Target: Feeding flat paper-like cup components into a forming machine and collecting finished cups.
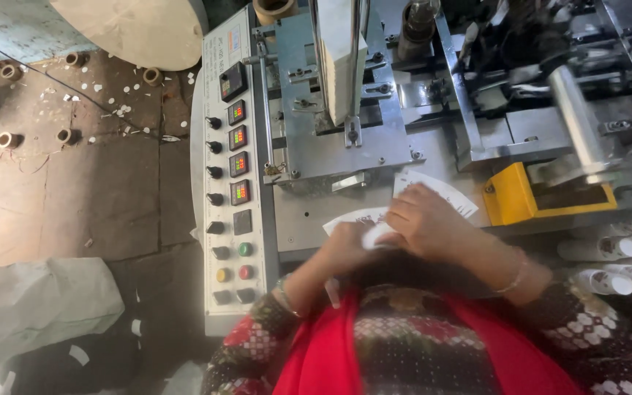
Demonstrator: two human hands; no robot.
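Both my hands rest on the flat metal bed of a machine [309,212], close to my body. My left hand [345,245] and my right hand [422,219] together grip a stack of white fan-shaped paper sheets [444,192] with a printed edge. The sheets stick out to the left and to the upper right of my fingers. Just beyond my hands stands a vertical metal holder [338,66] filled with a tall stack of the same white sheets. I wear bangles on both wrists and a patterned sweater with a red scarf.
A grey control panel [232,168] with small displays, black knobs and coloured buttons runs down the machine's left side. A yellow guard [510,194] sits right of my hands. Finished white paper cups [623,249] lie in rows at far right. Cardboard cores and paper scraps litter the floor [74,161].
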